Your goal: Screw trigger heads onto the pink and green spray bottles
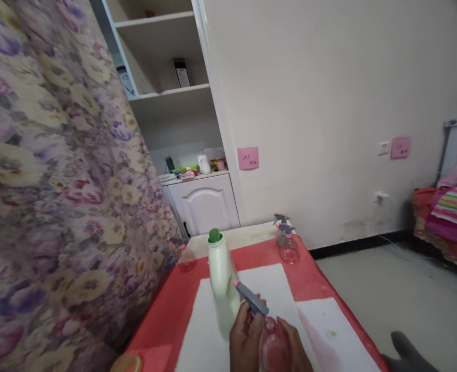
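In the head view, my left hand (246,338) is closed on a grey spray trigger head (252,299) with a pink nozzle tip. Just below it, my right hand (293,343) wraps the side of a clear pink spray bottle (274,347), whose round neck shows uncovered. The trigger head is apart from that neck and tilted. Left of my hands stands a tall pale green jug (218,274) with a handle, and something green (214,236) shows at its mouth. White paper (269,281) lies beneath.
Spray bottles (289,250) stand at the table's far right corner, another bottle (187,258) at far left. A stained white sheet (331,330) lies right on the red cloth (158,315). A round yellowish item (126,363) sits front left. A floral curtain (65,206) hangs along the left.
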A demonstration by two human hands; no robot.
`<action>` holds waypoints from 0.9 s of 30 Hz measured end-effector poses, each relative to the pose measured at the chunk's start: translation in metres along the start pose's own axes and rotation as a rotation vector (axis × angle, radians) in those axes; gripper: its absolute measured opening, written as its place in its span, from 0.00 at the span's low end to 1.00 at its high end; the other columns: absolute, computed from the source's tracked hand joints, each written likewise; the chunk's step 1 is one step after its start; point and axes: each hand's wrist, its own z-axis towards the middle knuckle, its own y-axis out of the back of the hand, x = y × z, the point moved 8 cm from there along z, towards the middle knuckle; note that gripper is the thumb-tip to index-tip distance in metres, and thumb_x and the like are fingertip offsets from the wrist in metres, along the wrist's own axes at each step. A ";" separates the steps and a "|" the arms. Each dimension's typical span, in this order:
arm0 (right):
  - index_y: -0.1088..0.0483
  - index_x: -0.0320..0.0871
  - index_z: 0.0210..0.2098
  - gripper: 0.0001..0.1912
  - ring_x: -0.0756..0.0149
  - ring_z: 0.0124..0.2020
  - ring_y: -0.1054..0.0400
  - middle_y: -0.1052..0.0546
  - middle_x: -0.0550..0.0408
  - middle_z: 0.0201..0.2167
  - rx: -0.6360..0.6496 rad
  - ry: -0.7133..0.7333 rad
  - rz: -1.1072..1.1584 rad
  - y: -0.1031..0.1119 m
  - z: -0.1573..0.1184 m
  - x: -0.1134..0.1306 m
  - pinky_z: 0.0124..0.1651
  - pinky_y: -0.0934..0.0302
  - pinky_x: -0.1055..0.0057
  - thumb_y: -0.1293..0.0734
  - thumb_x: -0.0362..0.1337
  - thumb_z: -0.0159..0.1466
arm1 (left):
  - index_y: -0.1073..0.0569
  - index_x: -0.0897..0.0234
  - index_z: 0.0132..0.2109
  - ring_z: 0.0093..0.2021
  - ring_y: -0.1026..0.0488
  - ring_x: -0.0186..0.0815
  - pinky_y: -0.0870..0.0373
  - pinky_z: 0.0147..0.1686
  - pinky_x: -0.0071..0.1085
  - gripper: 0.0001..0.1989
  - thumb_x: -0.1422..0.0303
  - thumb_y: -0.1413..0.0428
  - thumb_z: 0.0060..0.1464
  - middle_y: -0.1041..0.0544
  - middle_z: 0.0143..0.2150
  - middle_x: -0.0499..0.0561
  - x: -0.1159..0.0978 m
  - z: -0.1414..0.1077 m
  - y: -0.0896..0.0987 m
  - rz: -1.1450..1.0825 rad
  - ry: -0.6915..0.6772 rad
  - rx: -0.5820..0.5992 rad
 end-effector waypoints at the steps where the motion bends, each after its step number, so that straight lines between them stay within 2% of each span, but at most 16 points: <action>1: 0.30 0.47 0.50 0.23 0.48 0.46 0.25 0.22 0.45 0.46 0.018 -0.002 -0.008 0.000 0.000 0.002 0.47 0.28 0.59 0.31 0.39 0.55 | 0.21 0.65 0.41 0.45 0.22 0.48 0.26 0.46 0.37 0.24 0.52 0.35 0.41 0.17 0.42 0.59 -0.002 0.000 0.001 -0.004 0.010 0.014; 6: 0.35 0.46 0.53 0.35 0.46 0.49 0.27 0.24 0.45 0.48 0.104 0.005 -0.023 -0.001 0.000 0.005 0.50 0.29 0.58 0.31 0.30 0.44 | 0.23 0.65 0.44 0.46 0.22 0.48 0.25 0.46 0.38 0.26 0.51 0.36 0.42 0.19 0.47 0.60 -0.002 -0.002 0.006 -0.073 0.018 0.003; 9: 0.37 0.45 0.55 0.38 0.47 0.51 0.29 0.25 0.46 0.49 0.144 0.007 -0.016 -0.002 0.000 0.003 0.53 0.31 0.58 0.33 0.28 0.42 | 0.23 0.64 0.45 0.48 0.22 0.48 0.25 0.48 0.37 0.24 0.53 0.36 0.44 0.19 0.48 0.60 -0.006 -0.005 0.000 -0.039 0.010 0.067; 13: 0.38 0.45 0.54 0.38 0.48 0.52 0.29 0.26 0.46 0.49 0.168 -0.009 -0.001 -0.003 -0.001 0.001 0.56 0.34 0.59 0.34 0.29 0.42 | 0.24 0.63 0.47 0.49 0.23 0.47 0.25 0.47 0.37 0.22 0.53 0.39 0.49 0.21 0.51 0.59 -0.014 -0.009 -0.001 -0.034 -0.010 0.083; 16: 0.38 0.44 0.55 0.38 0.49 0.54 0.31 0.26 0.46 0.50 0.207 -0.031 0.016 -0.004 0.000 -0.002 0.57 0.35 0.59 0.34 0.29 0.43 | 0.25 0.63 0.48 0.48 0.23 0.46 0.25 0.47 0.36 0.21 0.54 0.40 0.51 0.22 0.52 0.59 -0.021 -0.013 0.002 -0.065 -0.046 0.017; 20: 0.39 0.43 0.56 0.39 0.49 0.56 0.32 0.27 0.46 0.52 0.265 -0.032 0.059 -0.004 0.001 -0.003 0.58 0.36 0.60 0.32 0.30 0.43 | 0.24 0.63 0.46 0.46 0.22 0.44 0.25 0.43 0.33 0.20 0.56 0.39 0.50 0.21 0.49 0.58 -0.027 -0.021 0.003 -0.118 -0.070 -0.052; 24: 0.42 0.43 0.57 0.41 0.46 0.58 0.34 0.28 0.43 0.55 0.318 0.001 0.026 -0.004 0.001 -0.002 0.60 0.37 0.59 0.29 0.30 0.44 | 0.23 0.63 0.45 0.45 0.22 0.44 0.25 0.43 0.34 0.19 0.56 0.39 0.49 0.21 0.48 0.58 -0.027 -0.026 -0.002 -0.154 -0.072 -0.018; 27: 0.44 0.43 0.58 0.38 0.48 0.59 0.35 0.30 0.44 0.56 0.356 0.010 -0.021 -0.005 -0.002 -0.004 0.62 0.40 0.58 0.31 0.30 0.48 | 0.24 0.63 0.46 0.46 0.23 0.44 0.26 0.46 0.37 0.18 0.56 0.40 0.51 0.21 0.48 0.57 -0.025 -0.029 -0.005 -0.160 -0.075 0.034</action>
